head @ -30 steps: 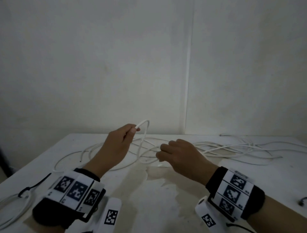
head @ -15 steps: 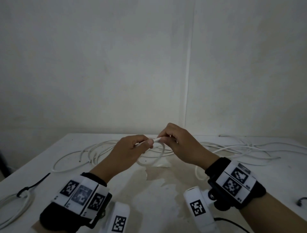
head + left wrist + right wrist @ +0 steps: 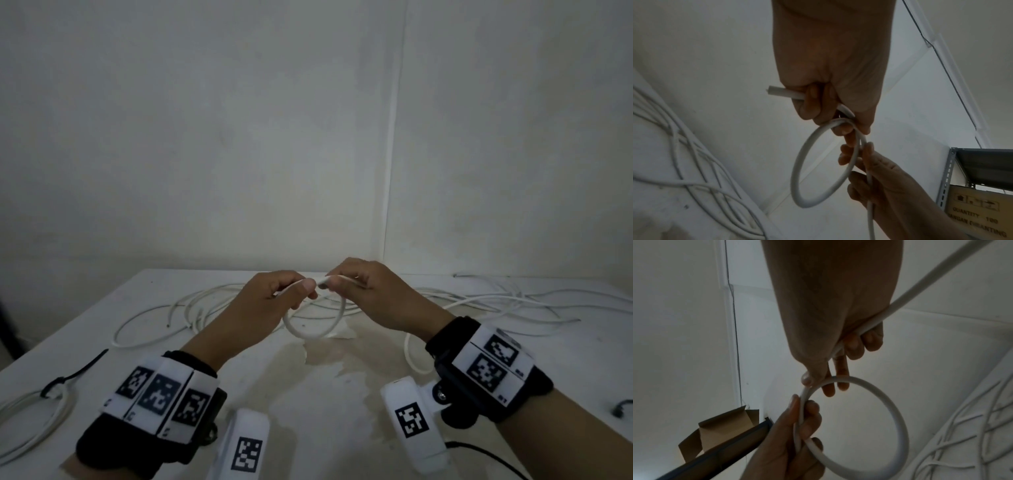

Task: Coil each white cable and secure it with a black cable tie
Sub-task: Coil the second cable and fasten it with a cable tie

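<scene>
White cable [image 3: 310, 334]: round section, bent into one small loop held above the table at centre frame, its cut end [image 3: 770, 91] protruding free. Loose white cables [image 3: 212, 301] sprawl tangled behind. Coiled white cable [image 3: 32, 423], lower left, bound by black cable tie [image 3: 73, 373].

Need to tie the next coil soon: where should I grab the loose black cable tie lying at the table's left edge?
Take the black cable tie by its straight free tail, from above with the left hand. Its other end appears looped around the coiled cable.
</scene>
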{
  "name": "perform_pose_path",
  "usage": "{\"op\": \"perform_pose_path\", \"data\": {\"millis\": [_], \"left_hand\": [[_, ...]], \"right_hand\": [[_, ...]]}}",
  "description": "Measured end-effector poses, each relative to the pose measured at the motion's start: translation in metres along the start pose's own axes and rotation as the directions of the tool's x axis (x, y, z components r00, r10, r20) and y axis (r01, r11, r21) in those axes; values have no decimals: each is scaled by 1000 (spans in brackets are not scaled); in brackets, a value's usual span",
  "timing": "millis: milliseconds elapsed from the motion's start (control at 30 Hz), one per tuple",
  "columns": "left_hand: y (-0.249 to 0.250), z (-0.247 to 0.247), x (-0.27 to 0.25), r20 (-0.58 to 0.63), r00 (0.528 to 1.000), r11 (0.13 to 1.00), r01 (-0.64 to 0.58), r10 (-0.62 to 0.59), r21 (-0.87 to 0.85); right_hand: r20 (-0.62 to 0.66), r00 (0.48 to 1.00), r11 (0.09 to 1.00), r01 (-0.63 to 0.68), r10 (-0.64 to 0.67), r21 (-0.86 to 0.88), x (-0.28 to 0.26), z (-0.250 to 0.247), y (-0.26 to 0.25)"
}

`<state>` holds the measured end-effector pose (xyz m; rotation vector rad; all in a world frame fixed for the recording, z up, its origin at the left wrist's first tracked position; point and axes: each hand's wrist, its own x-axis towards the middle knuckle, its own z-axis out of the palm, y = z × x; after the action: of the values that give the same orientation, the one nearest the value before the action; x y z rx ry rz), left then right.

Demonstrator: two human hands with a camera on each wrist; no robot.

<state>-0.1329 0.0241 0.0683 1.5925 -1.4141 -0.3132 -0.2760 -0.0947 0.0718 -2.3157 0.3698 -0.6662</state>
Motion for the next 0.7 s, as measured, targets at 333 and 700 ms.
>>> {"op": "perform_pose_path", "data": {"millis": [333,700], "left_hand": [[-1,14,2,-142,989,999,-44,47,24],[16,20,4,-64,994,996,85,-85,8]], "right_hand": [[-59,994,967,-74,91,244,-9,-10,0],[-298,946,984,-85,129,155,-21,-25,16]]}}
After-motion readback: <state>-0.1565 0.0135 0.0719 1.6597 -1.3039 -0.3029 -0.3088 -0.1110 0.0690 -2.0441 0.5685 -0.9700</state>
